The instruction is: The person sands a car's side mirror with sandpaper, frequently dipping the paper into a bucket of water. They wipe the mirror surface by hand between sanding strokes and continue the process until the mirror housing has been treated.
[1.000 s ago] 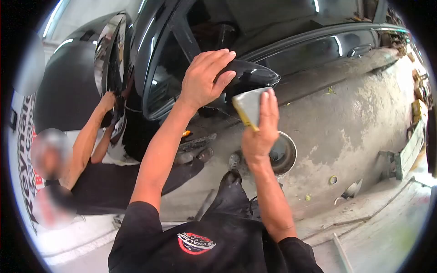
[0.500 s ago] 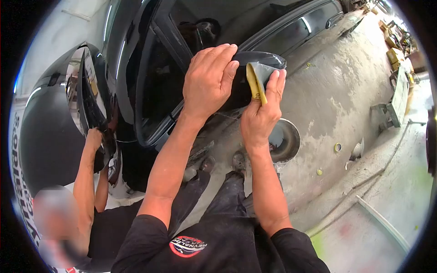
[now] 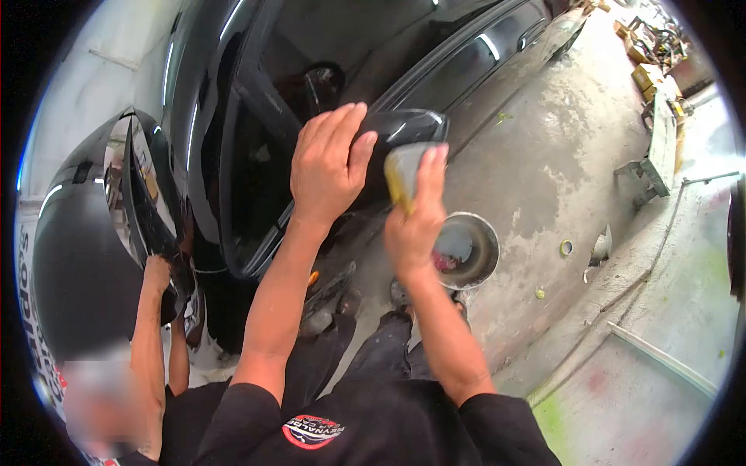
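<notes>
My left hand (image 3: pixel 322 171) lies over the inner part of a glossy black side mirror (image 3: pixel 409 123), fingers stretched out along its housing. In my right hand (image 3: pixel 416 233) is a folded sheet of sandpaper (image 3: pixel 402 175), grey on one face and yellow on the other, pinched between thumb and fingers. Motion blurs this hand and the sheet. The sandpaper sits just below the mirror's outer end. Behind the mirror are the black car's window and door (image 3: pixel 458 58).
A round metal basin (image 3: pixel 488 268) with liquid and a reddish item stands on the floor by my feet. On the left, a co-worker's hand (image 3: pixel 157 273) touches the car's front end. A tape roll (image 3: pixel 566 248), a loose panel (image 3: pixel 657 167) and boxes (image 3: pixel 646 80) lie at right.
My right hand with the sandpaper has drawn back from the mirror's outer end to just below it. My left hand stays on the mirror. The whole view has shifted.
</notes>
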### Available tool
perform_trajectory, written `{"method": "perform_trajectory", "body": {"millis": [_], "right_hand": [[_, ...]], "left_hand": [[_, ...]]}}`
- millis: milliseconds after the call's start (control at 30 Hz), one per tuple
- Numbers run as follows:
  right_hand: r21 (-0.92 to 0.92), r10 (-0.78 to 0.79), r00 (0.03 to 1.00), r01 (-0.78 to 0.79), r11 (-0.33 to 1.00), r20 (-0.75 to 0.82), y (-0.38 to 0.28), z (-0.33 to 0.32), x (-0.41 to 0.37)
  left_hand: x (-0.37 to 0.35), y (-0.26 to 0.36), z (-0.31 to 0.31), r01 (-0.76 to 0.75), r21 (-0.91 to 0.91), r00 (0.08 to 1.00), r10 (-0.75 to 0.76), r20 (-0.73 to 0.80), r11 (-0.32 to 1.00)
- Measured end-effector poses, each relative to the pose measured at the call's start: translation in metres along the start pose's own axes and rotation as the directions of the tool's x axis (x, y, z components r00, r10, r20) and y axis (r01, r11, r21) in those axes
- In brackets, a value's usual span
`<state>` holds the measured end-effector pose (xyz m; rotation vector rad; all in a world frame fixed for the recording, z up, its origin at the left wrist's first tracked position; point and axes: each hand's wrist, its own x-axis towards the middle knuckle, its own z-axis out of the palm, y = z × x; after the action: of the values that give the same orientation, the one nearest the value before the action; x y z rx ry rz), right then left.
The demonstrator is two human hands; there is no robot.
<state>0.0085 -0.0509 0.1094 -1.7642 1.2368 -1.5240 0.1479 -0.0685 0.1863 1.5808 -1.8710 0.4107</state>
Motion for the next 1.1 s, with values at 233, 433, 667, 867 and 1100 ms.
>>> {"method": "perform_trajectory", "body": {"millis": [233, 433, 667, 867, 1100], "right_hand": [[0.027, 0.096, 0.995, -0.096, 0.995, 0.001, 0.019, -0.002, 0.045], [-0.016, -0.028, 0.999, 0.028, 0.999, 0.015, -0.009, -0.005, -0.01], [-0.038, 0.037, 0.999, -0.036, 0.999, 0.029, 0.001, -0.007, 0.03], [-0.099, -0.036, 0.999, 0.039, 0.994, 0.032, 0.001, -0.008, 0.025], [-0.097, -0.071, 0.995, 0.078, 0.992, 0.067, -0.021, -0.011, -0.003]], "left_hand": [[0.001, 0.004, -0.003, 0.0, 0.016, 1.0, 0.0, 0.019, 1.0], [0.0, 0.006, -0.005, -0.007, 0.016, 1.0, 0.007, 0.006, 1.0], [0.002, 0.009, -0.007, 0.0, 0.013, 1.0, 0.0, 0.01, 1.0], [0.002, 0.007, -0.006, -0.004, -0.014, 0.999, 0.003, -0.038, 1.0], [0.003, 0.008, -0.008, -0.002, -0.025, 0.999, 0.001, -0.041, 1.0]]}}
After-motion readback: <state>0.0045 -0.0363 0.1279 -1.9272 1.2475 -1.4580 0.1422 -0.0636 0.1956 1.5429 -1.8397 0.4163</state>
